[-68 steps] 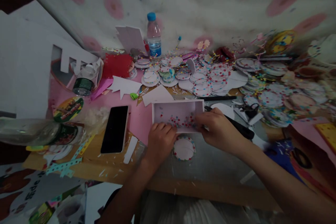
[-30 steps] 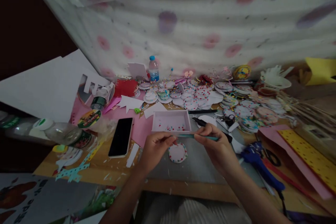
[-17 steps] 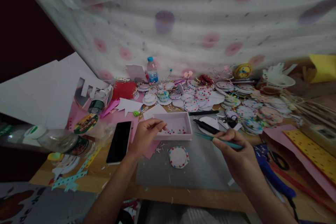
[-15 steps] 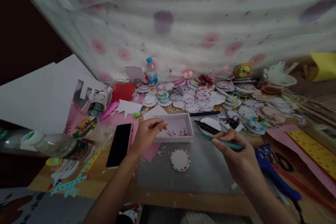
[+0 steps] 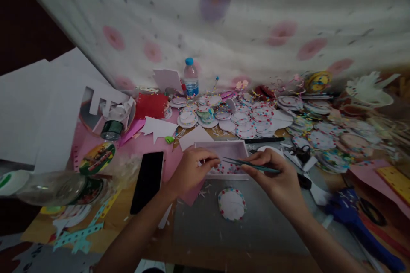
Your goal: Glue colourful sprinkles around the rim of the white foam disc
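Note:
Over the white box (image 5: 226, 176), my left hand (image 5: 195, 167) is pinched, its fingertips meeting the tips of the tweezers; anything between them is too small to make out. My right hand (image 5: 275, 175) grips a pair of teal tweezers (image 5: 261, 167) pointing left. Small red and blue dots lie inside the box, partly hidden by my hands. Just in front of it, a white paper disc (image 5: 232, 204) edged with coloured dots rests on the grey mat (image 5: 205, 226).
A black phone (image 5: 147, 182) lies left of my left forearm. Piles of dotted discs (image 5: 246, 126) fill the back, beside a water bottle (image 5: 191, 79). At right lies a blue glue gun (image 5: 358, 222); a large clear bottle (image 5: 54, 187) lies at left.
My right hand has brought the tweezers left, so their tips meet my left fingertips over the box. My left hand has shifted slightly right. The whole view has shifted a little.

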Tool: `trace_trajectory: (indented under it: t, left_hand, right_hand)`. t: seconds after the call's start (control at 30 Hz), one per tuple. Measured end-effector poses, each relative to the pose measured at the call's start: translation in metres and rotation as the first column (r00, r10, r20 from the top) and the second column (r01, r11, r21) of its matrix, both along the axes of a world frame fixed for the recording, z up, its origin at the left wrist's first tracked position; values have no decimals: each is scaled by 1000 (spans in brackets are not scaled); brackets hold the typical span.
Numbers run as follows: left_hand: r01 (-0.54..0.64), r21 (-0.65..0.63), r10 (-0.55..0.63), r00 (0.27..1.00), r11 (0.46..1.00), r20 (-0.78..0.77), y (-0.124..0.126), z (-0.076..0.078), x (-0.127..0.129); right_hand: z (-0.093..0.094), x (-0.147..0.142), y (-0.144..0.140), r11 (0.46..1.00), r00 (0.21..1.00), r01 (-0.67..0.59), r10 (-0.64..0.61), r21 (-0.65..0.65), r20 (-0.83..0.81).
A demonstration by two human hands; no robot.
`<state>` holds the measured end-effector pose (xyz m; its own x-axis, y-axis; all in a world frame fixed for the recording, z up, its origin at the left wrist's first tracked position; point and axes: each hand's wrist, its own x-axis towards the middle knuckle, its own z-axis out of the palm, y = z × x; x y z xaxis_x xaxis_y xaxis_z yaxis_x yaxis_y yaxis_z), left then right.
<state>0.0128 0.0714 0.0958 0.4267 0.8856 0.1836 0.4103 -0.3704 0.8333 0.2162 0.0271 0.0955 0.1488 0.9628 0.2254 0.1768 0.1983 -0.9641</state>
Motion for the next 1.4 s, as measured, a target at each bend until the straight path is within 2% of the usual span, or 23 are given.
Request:
trace_trajectory:
  t: [0.2,0.47,0.63,0.87,0.97,1.1,1.23,1.4]
  left_hand:
    - [50,-36,-49,999,998,13,2,1,-4]
    - [44,-172,-43,999,984,6,8,-1,-1]
    - [31,-262,-41,999,965,-33,8,5,6]
    - [40,-257,-61,995,965,-76,2,14,26]
    - [18,-189,-41,992,982,-118,4,8,31]
    - [-32,74,51,963,997,-263,18,-10,27]
    - [-22,171,77,943,985,-324,31,-27,18]
    - [-14,252,108,926,968,-362,26,-36,9]
  right_hand:
    - [-3,-5,4,1000,999,-10,10,-15,31]
    - [-7,-8,5,999,999,43,-44,3,15]
    - [-10,-1,3,999,999,38,-38,8,-15]
    - [-10,21,3,1000,997,-1,0,-15,-76]
    - [-10,33,1,999,987,27,-30,-17,-156]
    - [-13,51,-10,993,962,116,-117,-18,-246]
    - [-21,69,-32,974,934,227,-222,-17,-281]
    - [-32,86,-65,927,876,372,-365,-39,-316]
